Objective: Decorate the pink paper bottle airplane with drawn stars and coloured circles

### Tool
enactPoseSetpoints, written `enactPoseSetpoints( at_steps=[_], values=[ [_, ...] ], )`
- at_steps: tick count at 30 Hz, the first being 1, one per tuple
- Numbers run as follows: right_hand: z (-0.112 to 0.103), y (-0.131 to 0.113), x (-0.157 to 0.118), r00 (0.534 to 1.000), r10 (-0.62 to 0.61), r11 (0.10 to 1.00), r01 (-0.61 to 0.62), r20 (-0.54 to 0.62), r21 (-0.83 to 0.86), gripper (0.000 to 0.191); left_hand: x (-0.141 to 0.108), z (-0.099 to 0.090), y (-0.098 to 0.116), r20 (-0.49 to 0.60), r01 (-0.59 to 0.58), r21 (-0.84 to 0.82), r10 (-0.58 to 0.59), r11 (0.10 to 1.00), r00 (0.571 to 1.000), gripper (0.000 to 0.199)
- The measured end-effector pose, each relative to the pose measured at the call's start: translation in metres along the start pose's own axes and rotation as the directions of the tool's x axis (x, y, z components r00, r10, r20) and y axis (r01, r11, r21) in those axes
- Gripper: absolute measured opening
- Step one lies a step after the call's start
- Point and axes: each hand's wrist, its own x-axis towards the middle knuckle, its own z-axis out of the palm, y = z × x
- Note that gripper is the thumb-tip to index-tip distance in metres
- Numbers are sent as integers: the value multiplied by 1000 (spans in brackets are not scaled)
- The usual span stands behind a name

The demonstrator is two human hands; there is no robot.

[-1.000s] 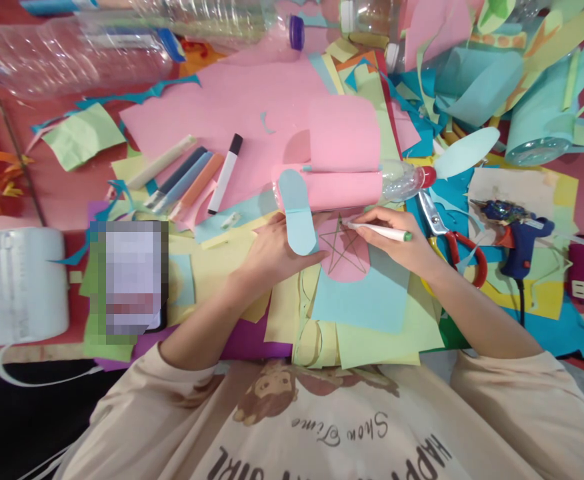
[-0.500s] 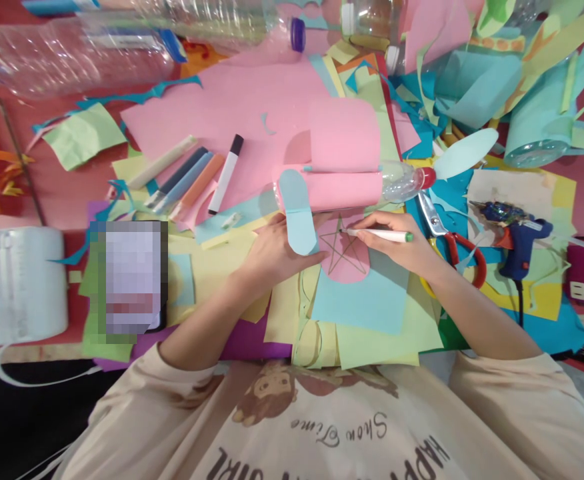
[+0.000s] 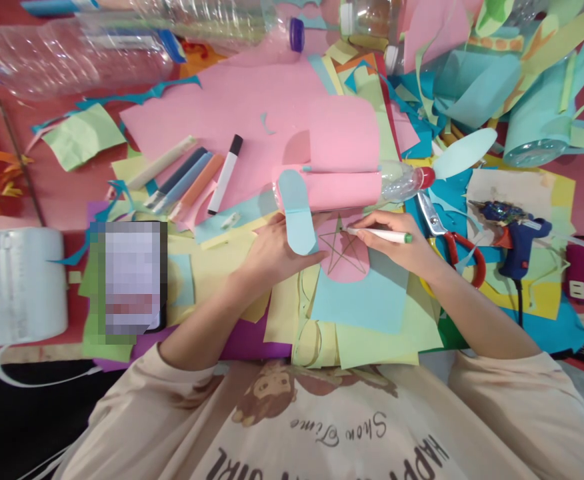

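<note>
My right hand (image 3: 397, 239) is closed round a white marker (image 3: 389, 235) with a green end, its tip on a pink rounded paper piece (image 3: 347, 263). A green-outlined star is drawn on that piece. At the piece's left edge rests my left hand (image 3: 277, 250), thumb stretched toward the star, other fingers partly hidden by a light blue paper strip (image 3: 299, 223). The strip is on a clear bottle (image 3: 399, 181) with a red cap, wrapped in pink paper (image 3: 345, 189), lying on its side just beyond both hands. Light blue paper (image 3: 359, 303) lies under the pink piece.
Scissors (image 3: 452, 250) and a blue glue gun (image 3: 519, 250) lie at the right. Several markers (image 3: 199, 183) are left of the bottle. A phone (image 3: 135, 277) and a white box (image 3: 25, 283) sit at the left. Large plastic bottles (image 3: 72, 57) lie at the back.
</note>
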Motion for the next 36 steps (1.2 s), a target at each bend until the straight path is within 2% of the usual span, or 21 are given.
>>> enactPoseSetpoints(
  at_steps=[6,14,18,36],
  values=[
    [-1,-3,0,999,-6,999,5,34,42,21,0,0,1,12,21,9,-21,1000,1000,60],
    [1,0,0,999,-17,1000,18,-41,20,17,1,0,0,2,6,16,-6,1000,1000,58],
    [-1,1,0,1000,-22,1000,22,-7,11,17,1,0,0,7,5,14,-5,1000,1000,58],
    [-2,2,1,999,-6,999,8,-36,32,16,1,0,-1,6,15,26,-15,1000,1000,61]
  ],
)
